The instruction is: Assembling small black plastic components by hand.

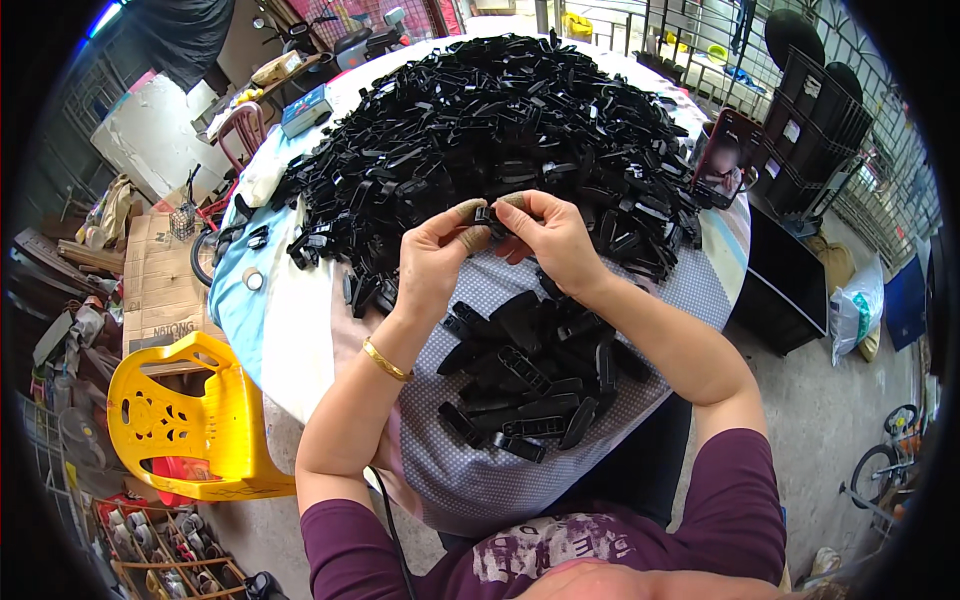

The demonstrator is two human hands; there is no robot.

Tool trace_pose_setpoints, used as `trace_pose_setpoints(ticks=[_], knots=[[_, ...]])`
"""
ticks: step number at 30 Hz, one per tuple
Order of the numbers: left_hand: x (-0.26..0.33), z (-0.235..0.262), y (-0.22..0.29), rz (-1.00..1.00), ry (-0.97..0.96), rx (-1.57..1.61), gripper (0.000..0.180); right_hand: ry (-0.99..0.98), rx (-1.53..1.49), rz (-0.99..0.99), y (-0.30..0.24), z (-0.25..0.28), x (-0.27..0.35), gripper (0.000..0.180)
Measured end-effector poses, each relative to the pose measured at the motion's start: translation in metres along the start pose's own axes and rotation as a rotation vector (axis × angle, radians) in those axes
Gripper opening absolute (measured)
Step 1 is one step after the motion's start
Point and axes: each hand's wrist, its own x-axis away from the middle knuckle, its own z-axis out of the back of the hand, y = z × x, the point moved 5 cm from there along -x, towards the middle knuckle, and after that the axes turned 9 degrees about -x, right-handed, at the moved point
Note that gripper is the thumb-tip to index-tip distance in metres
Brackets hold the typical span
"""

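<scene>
My left hand (432, 258) and my right hand (556, 238) meet over the table, pinching a small black plastic piece (484, 216) between thumbs and fingers. Tan covers wrap several of the fingertips. Its exact kind is hard to tell, as the fingers hide part of it. Right behind the hands rises a large heap of black plastic parts (510, 110), long and clip-like. Closer to my body, below the hands, a smaller pile of similar black parts (530, 375) lies on the patterned tablecloth (440, 480).
A phone (728, 150) stands upright at the table's right edge. Small blue box (306, 110) and a round white-topped item (254, 281) sit on the left. Beside the table are a yellow plastic chair (240, 430), stacked black crates (815, 120) and a shoe rack (170, 565).
</scene>
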Motion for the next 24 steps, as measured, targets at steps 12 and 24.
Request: trace_pose_setpoints(ticks=[12,24], knots=[[-0.003,0.004,-0.001,0.064,-0.091,0.317,0.024,-0.271,0.356,0.034,-0.009,-0.006,-0.001,0.033],[0.003,-0.006,0.034,-0.07,-0.203,-0.194,0.03,-0.351,0.454,-0.143,-0.032,0.017,-0.013,0.023]])
